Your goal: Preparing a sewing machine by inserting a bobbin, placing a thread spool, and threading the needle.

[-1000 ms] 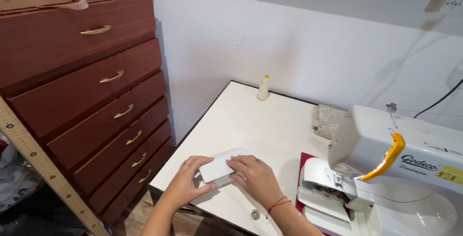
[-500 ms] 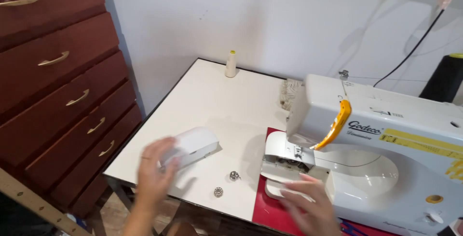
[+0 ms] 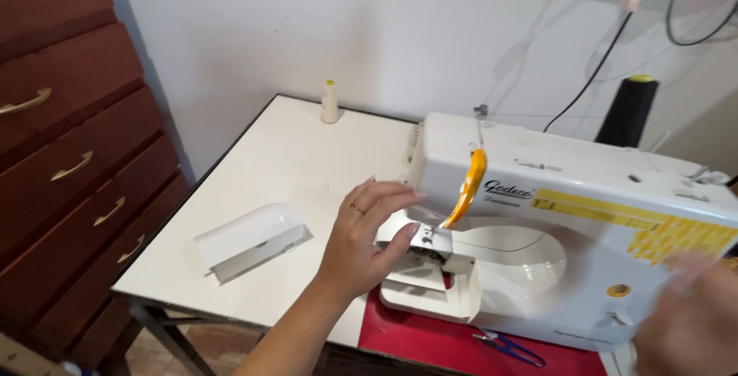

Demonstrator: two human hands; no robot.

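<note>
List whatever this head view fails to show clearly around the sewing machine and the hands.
- Right hand: motion-blurred and cut off by the frame's lower right corner; what it holds, if anything, cannot be told.
- Needle area: hidden behind the left hand and the sewing machine head.
- Snips: small, part under the machine's base.
- Drawers: cut off by the left edge.
- Cover: its inside faces away.
</note>
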